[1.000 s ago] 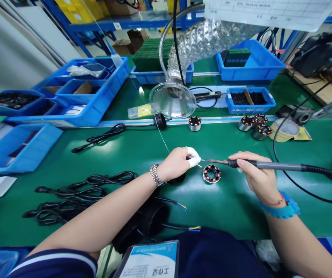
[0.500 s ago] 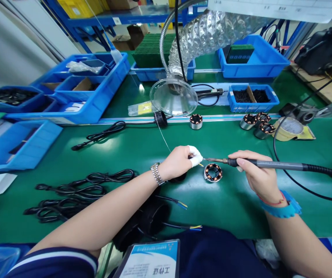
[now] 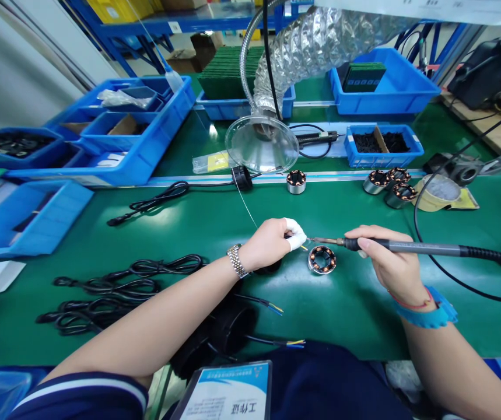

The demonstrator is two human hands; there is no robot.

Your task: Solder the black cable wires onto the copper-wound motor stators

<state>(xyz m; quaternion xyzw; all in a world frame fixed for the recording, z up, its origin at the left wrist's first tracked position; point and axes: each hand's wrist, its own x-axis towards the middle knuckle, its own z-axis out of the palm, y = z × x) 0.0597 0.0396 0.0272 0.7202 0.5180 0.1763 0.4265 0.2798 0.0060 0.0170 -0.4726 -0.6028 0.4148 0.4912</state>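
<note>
Over the last second the view has dipped slightly, so the back of the bench sits higher, while both hands keep almost the same pose. The left hand (image 3: pixel 270 240) is pinched closed on a lead (image 3: pixel 303 248), whose yellow end pokes out below fingertips in white covers (image 3: pixel 294 233). A thin wire (image 3: pixel 245 204) slants down from behind to this hand; whether it is held there is hidden. The right hand (image 3: pixel 392 262) grips a soldering iron (image 3: pixel 429 249) like a pen, its tip pointing left at the pinched fingers; whether they touch is too small to tell. Just below the tip, a copper-wound stator (image 3: pixel 322 269) lies flat on the green bench (image 3: pixel 350 315), apart from both hands. Beside the left forearm are bundled black cords (image 3: pixel 163 265); near the person's body, black cups (image 3: pixel 235 321) and coloured wire ends (image 3: pixel 294 343). Farther back, another stator (image 3: pixel 296 184) stands near a clear funnel (image 3: pixel 262 146) under a silver duct (image 3: pixel 315 55), with three more stators (image 3: pixel 400 197) to the right. Blue bins (image 3: pixel 158 140) line the back and left.
</note>
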